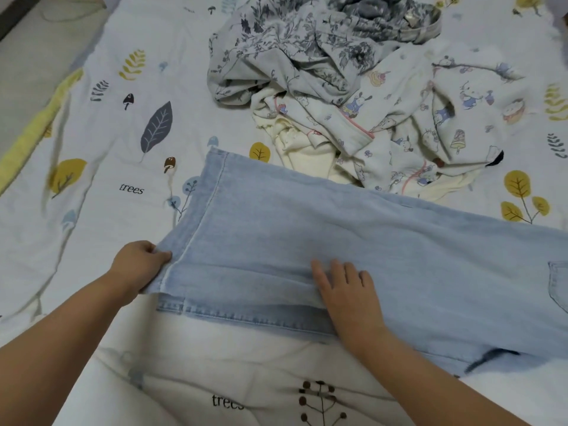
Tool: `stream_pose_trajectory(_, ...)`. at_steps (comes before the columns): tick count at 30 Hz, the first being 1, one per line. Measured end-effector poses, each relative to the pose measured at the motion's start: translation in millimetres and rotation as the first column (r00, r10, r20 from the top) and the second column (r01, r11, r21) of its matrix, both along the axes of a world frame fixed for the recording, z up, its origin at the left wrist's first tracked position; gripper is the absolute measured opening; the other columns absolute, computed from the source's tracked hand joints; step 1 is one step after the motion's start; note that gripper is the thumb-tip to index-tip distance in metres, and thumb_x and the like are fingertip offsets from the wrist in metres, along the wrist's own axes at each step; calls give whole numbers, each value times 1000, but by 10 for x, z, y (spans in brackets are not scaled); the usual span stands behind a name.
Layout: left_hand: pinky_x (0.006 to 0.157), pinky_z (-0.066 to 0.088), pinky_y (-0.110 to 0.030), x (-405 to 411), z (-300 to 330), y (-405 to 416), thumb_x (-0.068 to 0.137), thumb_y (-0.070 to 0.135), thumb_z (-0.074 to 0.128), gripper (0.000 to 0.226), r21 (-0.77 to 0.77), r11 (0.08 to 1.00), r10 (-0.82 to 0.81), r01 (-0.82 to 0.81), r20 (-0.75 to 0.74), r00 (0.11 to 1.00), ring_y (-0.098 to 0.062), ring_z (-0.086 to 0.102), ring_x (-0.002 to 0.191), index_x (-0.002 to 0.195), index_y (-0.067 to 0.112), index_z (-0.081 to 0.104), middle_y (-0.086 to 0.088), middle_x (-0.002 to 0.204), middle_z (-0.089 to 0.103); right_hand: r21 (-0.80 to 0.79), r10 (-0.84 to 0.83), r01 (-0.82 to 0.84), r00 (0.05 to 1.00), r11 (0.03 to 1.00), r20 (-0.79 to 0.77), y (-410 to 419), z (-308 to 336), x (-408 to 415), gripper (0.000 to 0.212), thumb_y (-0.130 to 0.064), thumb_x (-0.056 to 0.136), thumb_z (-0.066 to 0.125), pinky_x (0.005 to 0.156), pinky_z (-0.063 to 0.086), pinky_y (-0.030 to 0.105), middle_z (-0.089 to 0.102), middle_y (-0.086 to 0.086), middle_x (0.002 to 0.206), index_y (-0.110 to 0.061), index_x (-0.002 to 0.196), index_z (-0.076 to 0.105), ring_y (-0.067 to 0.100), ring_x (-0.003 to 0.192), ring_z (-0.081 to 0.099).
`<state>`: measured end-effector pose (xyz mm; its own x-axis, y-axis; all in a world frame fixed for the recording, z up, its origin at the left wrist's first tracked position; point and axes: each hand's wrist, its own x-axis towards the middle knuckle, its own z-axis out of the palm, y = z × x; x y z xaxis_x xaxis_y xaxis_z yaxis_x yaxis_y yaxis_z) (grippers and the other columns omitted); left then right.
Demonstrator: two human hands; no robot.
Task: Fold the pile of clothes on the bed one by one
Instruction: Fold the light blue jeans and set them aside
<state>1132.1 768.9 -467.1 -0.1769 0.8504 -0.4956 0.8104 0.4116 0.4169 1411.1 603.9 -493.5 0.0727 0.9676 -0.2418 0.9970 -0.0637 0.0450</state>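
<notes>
Light blue jeans (pixel 353 229) lie flat across the bed, legs stacked, hems to the left and a back pocket at the right edge. My left hand (pixel 140 265) pinches the hem corner of the upper leg, lifting it slightly off the lower leg. My right hand (pixel 347 290) presses flat with straight fingers on the near edge of the upper leg. Behind the jeans sits the pile of unfolded clothes (pixel 353 96): a grey floral garment, a white cartoon-print piece and a cream one.
The bed sheet (pixel 101 142) is white with leaves, mushrooms and the word "trees". Its left edge with a yellow border (pixel 33 130) runs diagonally at the far left. The pile's near edge touches the jeans.
</notes>
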Motion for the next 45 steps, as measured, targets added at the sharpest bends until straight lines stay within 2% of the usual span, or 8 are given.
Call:
stream_pose_trajectory(7,65,34,-34,-5,-50,-55,90,16,58,22,65,982,-162,178,-198,967,-32,49,74,76,-1,57,-20,76,57,40,5,-1,993,999,-116,-308,161,120,80,-4,33,78,44,49,29,68,15,84,-9,106,45,27,57,62)
stream_pose_trajectory(12,71,38,-38,-63,-202,-214,95,23,47,22,1,975,-207,221,-353,912,-41,56,89,98,3,53,-28,99,61,-379,-20,-95,957,920,-288,-523,320,-2,70,-9,83,54,114,16,49,13,16,155,-11,145,22,36,143,14)
stream_pose_trajectory(17,76,44,-55,263,-155,-118,86,8,58,28,288,854,-288,433,-433,854,-54,52,91,109,-8,55,-37,103,52,71,-297,373,827,925,-477,-288,286,570,42,-21,79,42,82,49,33,64,16,104,-10,112,66,34,95,62)
stream_pose_trajectory(22,75,49,-52,971,-91,106,79,0,49,33,389,580,-581,715,-418,698,-50,56,92,108,-6,62,-30,112,57,110,-567,630,750,769,-340,284,232,1429,35,-10,96,40,89,39,39,51,22,113,-12,126,57,38,110,46)
stream_pose_trajectory(29,93,41,-41,1884,-211,369,89,3,43,48,313,566,-738,763,-220,638,-36,49,117,136,12,43,-3,148,32,-57,-449,448,863,892,-231,727,55,1678,24,-18,89,55,82,44,36,58,15,110,-18,111,64,34,105,51)
stream_pose_trajectory(34,67,43,-40,2131,-315,571,89,6,48,26,98,477,-805,873,-350,479,-33,54,94,115,8,49,-13,119,47,-10,-423,424,901,906,-98,806,51,1767,13,-19,92,47,66,36,33,64,15,97,-14,97,58,35,94,58)
stream_pose_trajectory(39,59,33,-38,2234,-302,662,91,8,46,13,484,575,-605,660,-291,741,-37,52,84,100,3,53,-19,104,52,254,-599,619,785,743,-159,891,96,1814,23,-18,93,48,77,36,42,55,21,110,-3,110,51,37,103,48)
stream_pose_trajectory(45,110,12,-53,1855,-494,449,94,34,43,59,305,452,-658,839,-521,544,-34,20,139,146,12,25,-21,152,18,154,-486,481,874,863,-8,672,-244,1674,53,-34,90,48,101,25,50,41,19,129,-9,135,37,33,121,35)
